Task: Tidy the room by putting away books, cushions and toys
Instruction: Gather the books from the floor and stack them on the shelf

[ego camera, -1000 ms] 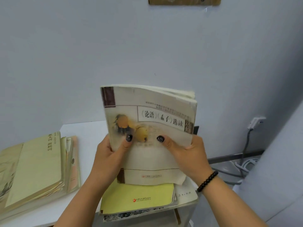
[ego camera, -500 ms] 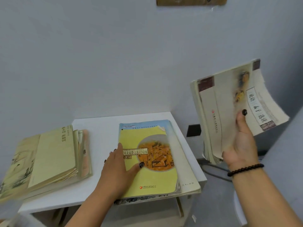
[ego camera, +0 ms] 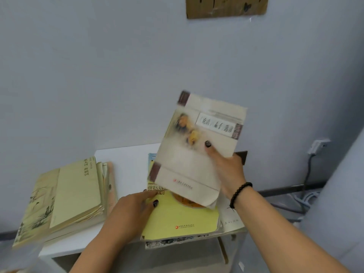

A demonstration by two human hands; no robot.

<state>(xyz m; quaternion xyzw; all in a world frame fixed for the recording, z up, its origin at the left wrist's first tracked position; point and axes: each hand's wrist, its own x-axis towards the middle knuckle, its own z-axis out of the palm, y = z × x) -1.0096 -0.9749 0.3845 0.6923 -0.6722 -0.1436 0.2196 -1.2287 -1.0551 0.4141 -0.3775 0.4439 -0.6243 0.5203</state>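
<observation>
My right hand [ego camera: 226, 170] grips a cream paperback book [ego camera: 199, 146] by its right edge, thumb on the cover, and holds it tilted in the air above the right-hand pile. My left hand [ego camera: 130, 211] rests flat with straight fingers on the left part of the yellow book [ego camera: 183, 219] that tops that pile. The pile lies at the right end of a white table [ego camera: 126, 166]. A second stack of pale green and cream books [ego camera: 65, 196] lies on the table's left side.
A blue-grey wall stands right behind the table. On the right, a white plug and cable [ego camera: 313, 152] run down the wall to the floor. A brown paper sheet [ego camera: 226, 6] hangs on the wall above. An open shelf space shows below the tabletop.
My right hand has swung the cream book back from the far right to above the yellow-book pile, with its cover facing me. My left hand stays on the yellow book.
</observation>
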